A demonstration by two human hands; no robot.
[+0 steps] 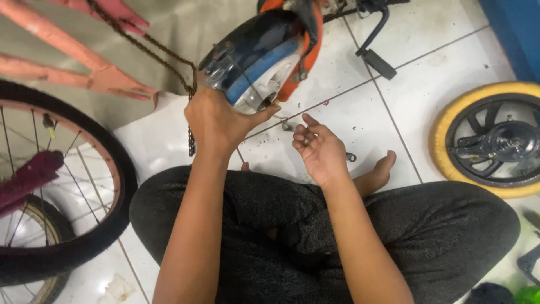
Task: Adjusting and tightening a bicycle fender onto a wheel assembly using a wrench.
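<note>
My left hand (216, 121) grips the lower edge of a curved bike chain guard (261, 53), dark blue with a lighter blue and white stripe and an orange rim. A rusty chain (152, 53) runs from the pink frame down past that hand. My right hand (318, 149) is palm up just right of the guard, fingers loosely curled around a small dark metal part I cannot make out. I sit cross-legged in dark trousers, one bare foot (377, 174) showing beside my right hand.
A spoked wheel with black tyre (121, 186) lies at left beside pink frame tubes (84, 62). A small wheel with yellow tyre (450, 121) lies at right. A black pedal (379, 62) sits at top. Small bits of hardware (351, 157) lie on the white tiled floor.
</note>
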